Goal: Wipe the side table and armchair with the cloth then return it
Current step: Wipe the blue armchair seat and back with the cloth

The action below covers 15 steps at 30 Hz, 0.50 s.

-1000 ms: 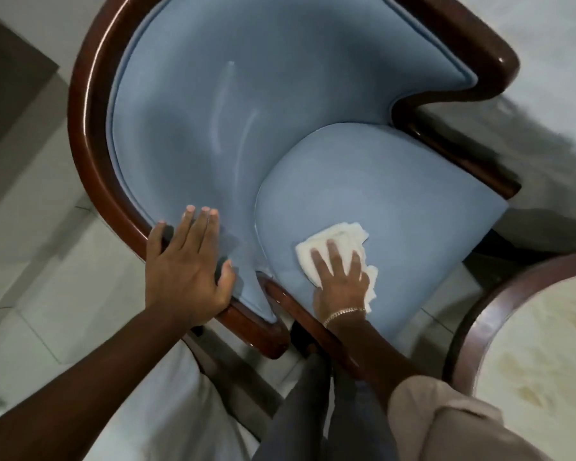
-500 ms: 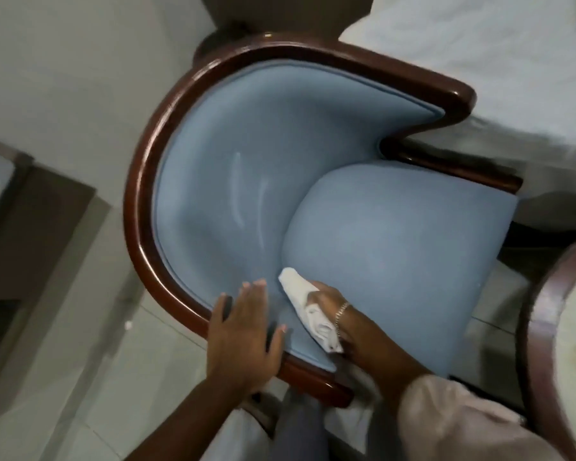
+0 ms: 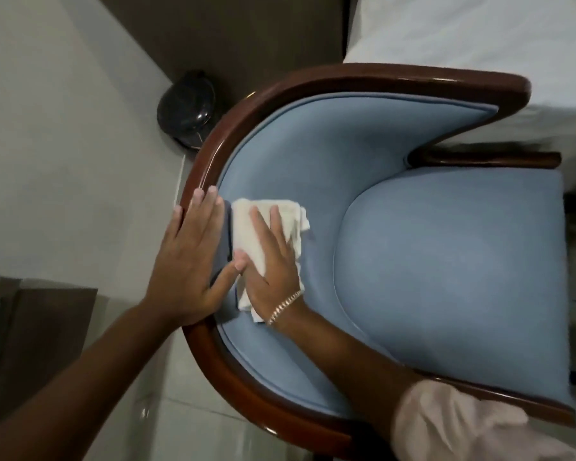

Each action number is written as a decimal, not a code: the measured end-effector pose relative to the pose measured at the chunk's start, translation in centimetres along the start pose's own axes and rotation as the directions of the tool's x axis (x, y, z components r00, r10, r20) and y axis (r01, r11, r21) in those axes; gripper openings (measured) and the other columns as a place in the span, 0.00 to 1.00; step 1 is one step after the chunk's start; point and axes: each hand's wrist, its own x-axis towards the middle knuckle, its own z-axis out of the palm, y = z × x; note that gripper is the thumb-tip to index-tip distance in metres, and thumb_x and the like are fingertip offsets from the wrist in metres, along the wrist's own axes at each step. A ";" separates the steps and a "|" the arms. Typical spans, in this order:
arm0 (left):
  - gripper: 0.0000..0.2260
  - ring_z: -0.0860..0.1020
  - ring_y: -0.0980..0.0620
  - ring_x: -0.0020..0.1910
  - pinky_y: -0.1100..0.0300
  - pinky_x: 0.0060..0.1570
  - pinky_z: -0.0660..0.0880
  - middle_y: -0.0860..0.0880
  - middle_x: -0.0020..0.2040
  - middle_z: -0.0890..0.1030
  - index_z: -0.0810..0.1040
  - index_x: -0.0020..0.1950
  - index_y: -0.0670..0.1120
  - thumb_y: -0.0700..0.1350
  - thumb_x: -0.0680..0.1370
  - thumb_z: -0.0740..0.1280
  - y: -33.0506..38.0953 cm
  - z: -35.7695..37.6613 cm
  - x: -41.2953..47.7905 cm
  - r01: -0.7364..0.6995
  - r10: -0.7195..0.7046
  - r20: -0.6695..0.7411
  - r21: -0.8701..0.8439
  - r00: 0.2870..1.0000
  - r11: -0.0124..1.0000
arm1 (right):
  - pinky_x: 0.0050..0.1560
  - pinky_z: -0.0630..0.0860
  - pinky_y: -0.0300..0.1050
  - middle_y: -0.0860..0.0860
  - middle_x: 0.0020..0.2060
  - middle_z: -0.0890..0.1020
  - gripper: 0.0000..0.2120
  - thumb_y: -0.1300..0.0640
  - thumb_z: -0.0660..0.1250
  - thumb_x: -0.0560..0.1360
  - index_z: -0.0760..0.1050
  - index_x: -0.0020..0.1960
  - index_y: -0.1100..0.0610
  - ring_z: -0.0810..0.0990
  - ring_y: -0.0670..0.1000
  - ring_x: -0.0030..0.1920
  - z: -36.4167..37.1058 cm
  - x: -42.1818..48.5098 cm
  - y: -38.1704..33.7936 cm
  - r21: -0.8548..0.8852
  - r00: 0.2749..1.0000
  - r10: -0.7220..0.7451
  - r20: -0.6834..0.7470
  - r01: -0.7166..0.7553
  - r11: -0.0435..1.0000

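The armchair [image 3: 446, 261] has blue upholstery and a curved, glossy dark-wood frame; it fills the middle and right of the head view. A white cloth [image 3: 246, 227] lies flat on the inner blue backrest near the left rim. My right hand [image 3: 273, 264], with a bracelet on the wrist, presses on the cloth with fingers spread. My left hand [image 3: 190, 261] rests flat on the wooden rim and padding just left of the cloth, its thumb touching the cloth's edge. The side table is out of view.
A white bed [image 3: 479, 31] stands beyond the chair at the upper right. A black round object [image 3: 187, 108] sits on the floor behind the chair's back. Pale floor tiles [image 3: 64, 161] lie to the left, with dark furniture [image 3: 40, 327] at the lower left.
My right hand has carried the cloth from the seat's near edge up onto the inner backrest and spread it flat. My left hand slid along the rim with it. The view shifted; the side table left it.
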 end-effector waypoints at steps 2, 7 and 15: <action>0.37 0.53 0.43 0.84 0.39 0.80 0.54 0.40 0.84 0.56 0.54 0.82 0.39 0.62 0.81 0.52 -0.1 0.5 0.1 -0.052 0.052 -0.017 0.021 0.998 0.998 | 0.78 0.54 0.49 0.50 0.80 0.57 0.33 0.40 0.61 0.77 0.56 0.78 0.47 0.54 0.52 0.79 0.8 3.6 1.2 -0.022 0.983 0.035 -0.182 -0.040 0.999; 0.39 0.51 0.44 0.84 0.43 0.82 0.51 0.41 0.84 0.54 0.52 0.83 0.40 0.64 0.80 0.52 -0.3 0.6 0.1 -0.062 0.063 -0.015 0.075 0.998 0.995 | 0.76 0.60 0.48 0.47 0.74 0.64 0.31 0.51 0.67 0.77 0.59 0.77 0.51 0.63 0.52 0.75 -1.9 5.1 8.2 0.244 0.886 0.402 -0.229 -0.347 0.905; 0.39 0.53 0.43 0.84 0.39 0.79 0.58 0.40 0.84 0.56 0.55 0.82 0.39 0.65 0.80 0.52 0.1 0.3 0.2 -0.074 0.074 0.001 0.064 0.997 0.995 | 0.79 0.56 0.52 0.43 0.79 0.59 0.30 0.44 0.62 0.77 0.55 0.76 0.39 0.55 0.44 0.78 1.2 1.4 4.1 0.063 0.976 0.084 -0.200 -0.073 0.995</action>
